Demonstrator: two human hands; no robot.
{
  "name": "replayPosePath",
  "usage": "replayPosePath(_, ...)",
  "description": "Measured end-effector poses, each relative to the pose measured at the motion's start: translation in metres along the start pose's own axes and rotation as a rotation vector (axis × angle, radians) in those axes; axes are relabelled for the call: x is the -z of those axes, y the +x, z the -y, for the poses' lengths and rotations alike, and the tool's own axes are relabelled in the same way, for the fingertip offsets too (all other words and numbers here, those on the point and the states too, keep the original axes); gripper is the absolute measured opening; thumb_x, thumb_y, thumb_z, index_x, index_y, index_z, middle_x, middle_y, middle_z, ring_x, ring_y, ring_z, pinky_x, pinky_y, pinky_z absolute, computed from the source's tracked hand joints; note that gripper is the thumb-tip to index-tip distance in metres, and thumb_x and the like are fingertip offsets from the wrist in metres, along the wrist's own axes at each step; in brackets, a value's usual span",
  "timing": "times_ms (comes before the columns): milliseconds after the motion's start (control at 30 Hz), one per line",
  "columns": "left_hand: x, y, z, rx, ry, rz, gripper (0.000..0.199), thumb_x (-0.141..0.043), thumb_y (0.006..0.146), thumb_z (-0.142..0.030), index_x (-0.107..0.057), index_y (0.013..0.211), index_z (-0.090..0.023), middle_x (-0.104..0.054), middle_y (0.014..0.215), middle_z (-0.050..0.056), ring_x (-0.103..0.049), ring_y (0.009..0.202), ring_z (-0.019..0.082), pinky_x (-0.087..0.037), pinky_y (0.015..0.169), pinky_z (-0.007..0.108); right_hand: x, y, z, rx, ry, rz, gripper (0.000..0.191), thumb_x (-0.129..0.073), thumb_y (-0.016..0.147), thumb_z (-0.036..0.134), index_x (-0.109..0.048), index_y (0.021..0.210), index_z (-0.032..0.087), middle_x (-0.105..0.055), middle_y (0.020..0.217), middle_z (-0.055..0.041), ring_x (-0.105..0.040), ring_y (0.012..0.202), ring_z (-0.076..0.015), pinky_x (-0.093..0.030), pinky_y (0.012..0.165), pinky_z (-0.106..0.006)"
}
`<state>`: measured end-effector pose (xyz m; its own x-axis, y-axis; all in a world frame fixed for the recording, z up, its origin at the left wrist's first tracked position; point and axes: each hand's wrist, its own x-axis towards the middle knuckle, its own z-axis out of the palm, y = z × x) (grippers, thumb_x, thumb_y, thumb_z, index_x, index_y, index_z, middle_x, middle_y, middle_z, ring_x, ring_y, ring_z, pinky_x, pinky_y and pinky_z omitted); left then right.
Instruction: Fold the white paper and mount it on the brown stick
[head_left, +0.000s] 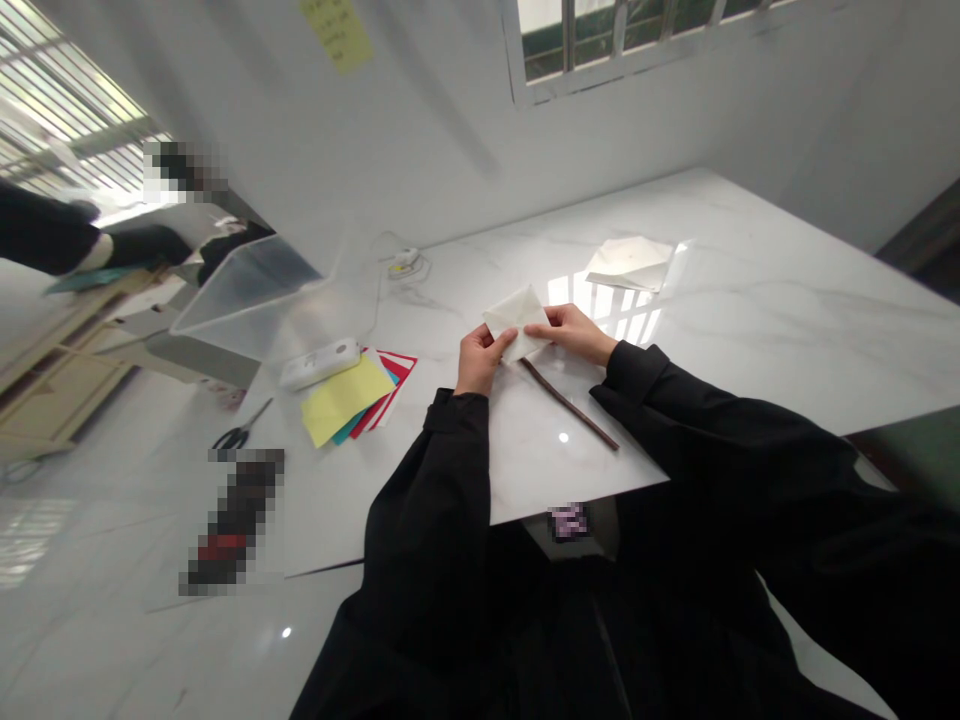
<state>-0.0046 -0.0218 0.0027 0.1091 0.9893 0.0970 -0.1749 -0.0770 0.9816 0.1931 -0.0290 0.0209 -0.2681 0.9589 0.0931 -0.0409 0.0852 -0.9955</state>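
Between my two hands is a small square of folded white paper (517, 308), held up just over the marble-patterned table. My left hand (481, 358) pinches its left side, thumb on top. On the right side, my right hand (574, 332) grips the paper with its thumb pressed near the middle. A thin brown stick (570, 404) lies on the table just below the paper, slanting toward me; its upper end comes close to the paper's lower edge. Another folded white paper (630, 264) rests farther back to the right.
Left of my hands lie coloured paper sheets (346, 398), yellow uppermost, beside a white power strip (321, 364). Scissors (240, 432) are at the table's left. A clear plastic bin (247, 305) stands behind them. Another person's dark sleeve (45, 230) shows at far left.
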Motion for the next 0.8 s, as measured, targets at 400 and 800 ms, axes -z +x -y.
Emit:
replayPosePath(400, -0.0016, -0.0022, -0.0022, 0.001, 0.013, -0.023, 0.056, -0.095, 0.062, -0.046, -0.078, 0.103, -0.013, -0.081, 0.1, 0.011, -0.074, 0.089, 0.024, -0.058, 0.082, 0.035, -0.001, -0.001, 0.0012, -0.036, -0.035, 0.007, 0.04, -0.085, 0.076, 0.048, -0.075, 0.092, 0.012, -0.077, 0.089, -0.0087, -0.069, 0.079, -0.0205, -0.058, 0.072, -0.033)
replayPosePath(800, 0.0004, -0.0033, -0.0018, 0.008, 0.035, -0.004, 0.055, -0.095, 0.064, -0.051, -0.079, 0.1, -0.012, -0.081, 0.098, 0.011, -0.074, 0.085, 0.023, -0.058, 0.081, 0.033, 0.0001, -0.0006, 0.0001, -0.017, -0.029, 0.019, 0.043, -0.085, 0.075, 0.05, -0.077, 0.095, 0.013, -0.078, 0.093, -0.0096, -0.07, 0.081, -0.0215, -0.058, 0.073, -0.033)
